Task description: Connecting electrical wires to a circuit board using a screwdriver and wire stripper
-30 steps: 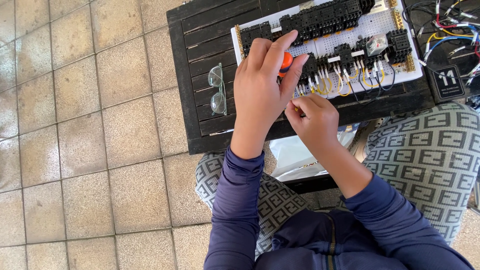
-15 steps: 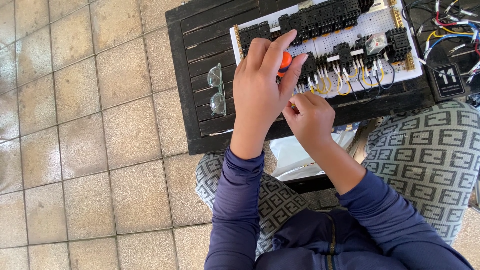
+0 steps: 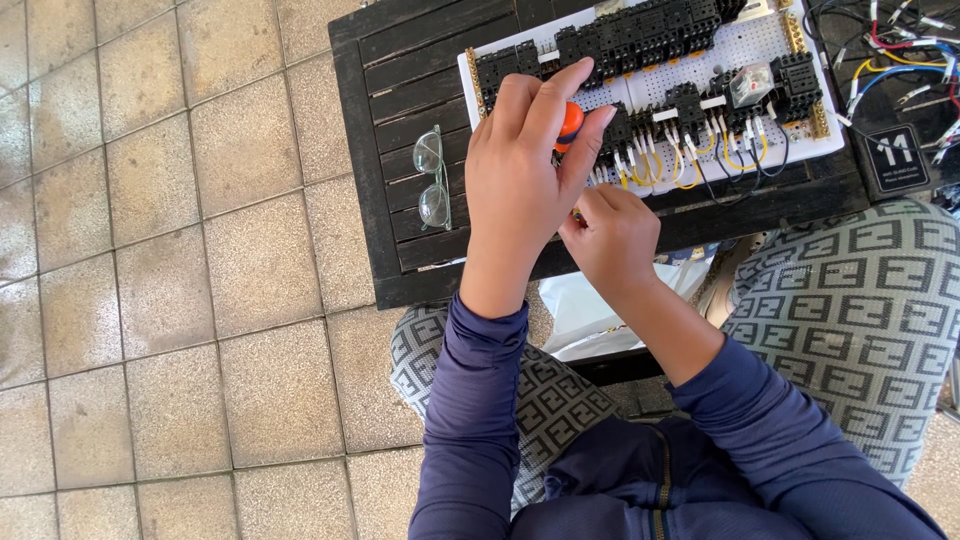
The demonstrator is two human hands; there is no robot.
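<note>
Left hand (image 3: 520,185) wrapped around an orange-handled screwdriver (image 3: 569,122), upright over the white perforated wiring board (image 3: 745,45); right hand (image 3: 618,235) pinched shut at the board's near edge, contents hidden. Best kept vertical, pressed lightly, wire steadied. Small black square sign (image 3: 897,158) right of board; white bag (image 3: 585,310) beneath the dark slatted table (image 3: 400,90).

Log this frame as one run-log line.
left hand: grips orange-handled screwdriver | right hand: pinches at wires | board: on dark table | glasses: left

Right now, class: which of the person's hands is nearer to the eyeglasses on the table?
Left. The left hand is just right of the eyeglasses; the right hand lies beyond it.
</note>
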